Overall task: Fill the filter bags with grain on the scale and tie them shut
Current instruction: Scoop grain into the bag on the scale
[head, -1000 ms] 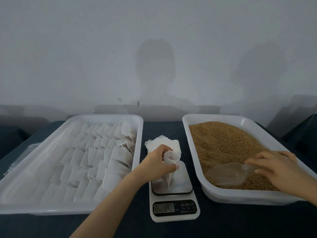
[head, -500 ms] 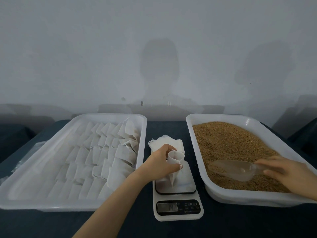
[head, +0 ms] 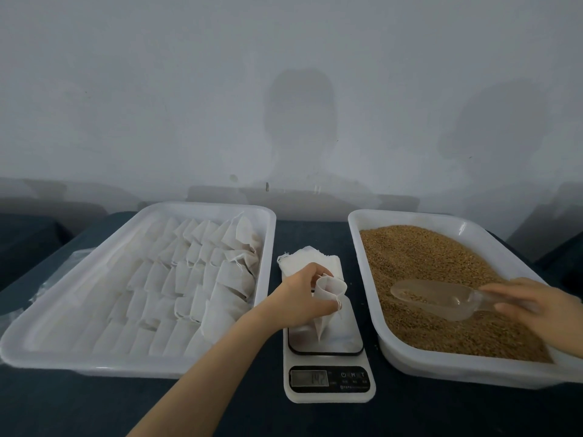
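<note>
1. Centrally, a small white digital kitchen scale (head: 328,381) sits on a dark blue worktop (head: 94,411). Its display faces the viewer, but the digits are too blurred to read.
2. The person's left hand (head: 299,299) reaches in from the lower left and pinches an open white paper filter bag (head: 328,290) by its rim, with thumb and fingers curled round it. The bag hangs mouth up, and its pointed lower end reaches down to the scale's silvery weighing plate (head: 344,337).
3. Just behind the scale lies a loose stack of flat white filter bags (head: 299,260), partly hidden by the left hand.
4. To the right, a white rectangular plastic tray (head: 441,370) holds a deep bed of golden-brown grain (head: 426,263).
5. The right hand (head: 542,310), blurred, grips the handle of a clear plastic scoop (head: 432,298) over the grain. The scoop's mouth points towards the scale, and it is not possible to tell whether any grain lies in it.
6. To the left, a second, larger white plastic tray (head: 157,364) carries overlapping rows of white bags with strings (head: 189,272).
7. A pale grey wall (head: 157,89) rises behind the worktop.
</note>
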Motion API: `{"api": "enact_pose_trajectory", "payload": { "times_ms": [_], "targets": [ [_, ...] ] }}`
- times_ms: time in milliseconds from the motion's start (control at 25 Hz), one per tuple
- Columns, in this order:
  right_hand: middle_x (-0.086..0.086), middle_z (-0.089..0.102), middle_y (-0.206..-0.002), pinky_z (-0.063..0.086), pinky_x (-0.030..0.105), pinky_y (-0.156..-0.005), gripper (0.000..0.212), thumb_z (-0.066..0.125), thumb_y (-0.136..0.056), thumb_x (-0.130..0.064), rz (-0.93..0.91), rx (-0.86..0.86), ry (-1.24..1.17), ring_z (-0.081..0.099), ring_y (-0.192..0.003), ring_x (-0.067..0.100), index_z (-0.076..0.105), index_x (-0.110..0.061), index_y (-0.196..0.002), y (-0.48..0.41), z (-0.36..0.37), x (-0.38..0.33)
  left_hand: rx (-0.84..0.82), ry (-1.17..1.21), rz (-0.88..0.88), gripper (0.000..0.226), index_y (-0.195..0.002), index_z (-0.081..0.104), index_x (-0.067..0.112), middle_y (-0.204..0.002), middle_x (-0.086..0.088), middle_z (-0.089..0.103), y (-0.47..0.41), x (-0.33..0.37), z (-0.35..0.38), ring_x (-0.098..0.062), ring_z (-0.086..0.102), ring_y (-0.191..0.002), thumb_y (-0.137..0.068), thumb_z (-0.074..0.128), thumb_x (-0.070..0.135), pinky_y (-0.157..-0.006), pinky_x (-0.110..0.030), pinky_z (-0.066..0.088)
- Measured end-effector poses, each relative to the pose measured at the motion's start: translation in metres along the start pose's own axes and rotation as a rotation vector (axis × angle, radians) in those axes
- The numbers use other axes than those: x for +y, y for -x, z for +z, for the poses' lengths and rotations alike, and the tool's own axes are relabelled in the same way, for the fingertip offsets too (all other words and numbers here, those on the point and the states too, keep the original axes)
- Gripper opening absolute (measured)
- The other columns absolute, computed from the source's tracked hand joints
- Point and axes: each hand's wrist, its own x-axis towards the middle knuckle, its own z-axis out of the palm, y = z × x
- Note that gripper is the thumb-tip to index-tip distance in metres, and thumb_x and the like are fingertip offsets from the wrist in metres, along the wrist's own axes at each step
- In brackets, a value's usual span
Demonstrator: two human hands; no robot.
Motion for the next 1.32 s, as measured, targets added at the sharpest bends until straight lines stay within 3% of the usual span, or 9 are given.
{"api": "enact_pose_trajectory", "payload": {
  "times_ms": [160, 360, 480, 560, 600, 760, 920, 1160, 1320],
  "targets": [
    [-0.021, 0.062, -0.099, 0.044, 0.038, -0.092, 0.049, 0.068, -0.081, -0.015, -0.086, 0.009, 0.010, 0.058, -0.096, 0.008, 0.056, -0.060, -0.100, -0.009, -0.014, -0.035, -0.009, 0.004, 0.014, 0.046, -0.117, 0.047, 0.034, -0.114, 0.014, 0.056, 0.000, 0.000, 0.000, -0.005, 0.055, -0.104, -0.079, 0.073, 0.036, -0.083, -0.015, 0.045],
    [-0.023, 0.059, -0.097, 0.036, 0.014, -0.073, 0.035, 0.065, -0.084, -0.017, -0.228, -0.029, 0.047, 0.054, -0.088, -0.002, 0.059, -0.042, -0.106, -0.021, -0.021, -0.088, -0.020, 0.016, 0.022, 0.044, -0.115, 0.047, 0.038, -0.111, 0.018, 0.056, 0.000, 0.001, 0.000, -0.001, 0.055, -0.103, -0.079, 0.073, 0.034, -0.077, -0.012, 0.044],
    [-0.021, 0.059, -0.097, 0.040, 0.024, -0.084, 0.033, 0.065, -0.084, -0.021, -0.272, -0.056, 0.107, 0.055, -0.090, 0.003, 0.060, -0.041, -0.110, -0.028, -0.020, -0.112, -0.024, 0.017, 0.018, 0.046, -0.116, 0.047, 0.038, -0.111, 0.020, 0.056, 0.000, 0.002, 0.001, 0.001, 0.055, -0.103, -0.078, 0.073, 0.035, -0.076, -0.012, 0.043],
    [-0.024, 0.056, -0.099, 0.032, 0.038, -0.101, 0.031, 0.063, -0.086, -0.026, -0.294, -0.056, 0.204, 0.051, -0.098, 0.004, 0.061, -0.042, -0.113, -0.034, -0.021, -0.121, -0.027, 0.017, 0.013, 0.048, -0.119, 0.046, 0.038, -0.114, 0.018, 0.055, 0.000, 0.002, 0.000, -0.002, 0.055, -0.105, -0.079, 0.073, 0.035, -0.077, -0.011, 0.043],
    [-0.025, 0.054, -0.100, 0.027, 0.038, -0.103, 0.031, 0.062, -0.086, -0.028, -0.307, -0.054, 0.243, 0.048, -0.100, 0.004, 0.060, -0.043, -0.113, -0.037, -0.021, -0.124, -0.028, 0.016, 0.010, 0.049, -0.120, 0.045, 0.037, -0.115, 0.018, 0.055, 0.000, 0.001, 0.000, -0.003, 0.055, -0.106, -0.079, 0.073, 0.035, -0.076, -0.011, 0.043],
    [-0.028, 0.050, -0.098, 0.014, 0.030, -0.097, 0.029, 0.060, -0.088, -0.031, -0.343, -0.045, 0.304, 0.041, -0.098, 0.001, 0.059, -0.050, -0.110, -0.046, -0.023, -0.134, -0.015, -0.006, -0.003, 0.054, -0.127, 0.045, 0.032, -0.118, 0.015, 0.055, -0.001, 0.000, 0.000, -0.005, 0.054, -0.107, -0.081, 0.072, 0.038, -0.073, -0.009, 0.041],
    [-0.027, 0.050, -0.097, 0.010, 0.028, -0.095, 0.027, 0.059, -0.089, -0.032, -0.374, -0.035, 0.368, 0.038, -0.096, -0.001, 0.060, -0.049, -0.110, -0.050, -0.023, -0.143, 0.002, -0.024, 0.003, 0.052, -0.128, 0.048, 0.028, -0.123, 0.013, 0.056, -0.002, -0.001, 0.001, -0.006, 0.053, -0.110, -0.082, 0.072, 0.038, -0.081, -0.013, 0.041],
    [-0.024, 0.048, -0.101, 0.005, 0.030, -0.097, 0.030, 0.054, -0.091, -0.034, -0.474, -0.008, 0.581, 0.040, -0.102, 0.004, 0.056, -0.048, -0.118, -0.054, -0.023, -0.162, -0.006, -0.009, 0.018, 0.054, -0.129, 0.049, 0.027, -0.123, 0.013, 0.058, -0.001, 0.001, 0.001, -0.005, 0.055, -0.112, -0.082, 0.073, 0.037, -0.093, -0.021, 0.046],
    [-0.020, 0.049, -0.106, 0.003, 0.034, -0.099, 0.031, 0.052, -0.091, -0.035, -0.524, -0.002, 0.674, 0.040, -0.106, 0.007, 0.055, -0.047, -0.119, -0.053, -0.025, -0.176, 0.007, 0.007, 0.016, 0.051, -0.126, 0.050, 0.028, -0.117, 0.014, 0.058, 0.000, 0.002, 0.000, -0.004, 0.055, -0.108, -0.081, 0.073, 0.037, -0.086, -0.015, 0.045]
  ]
}}
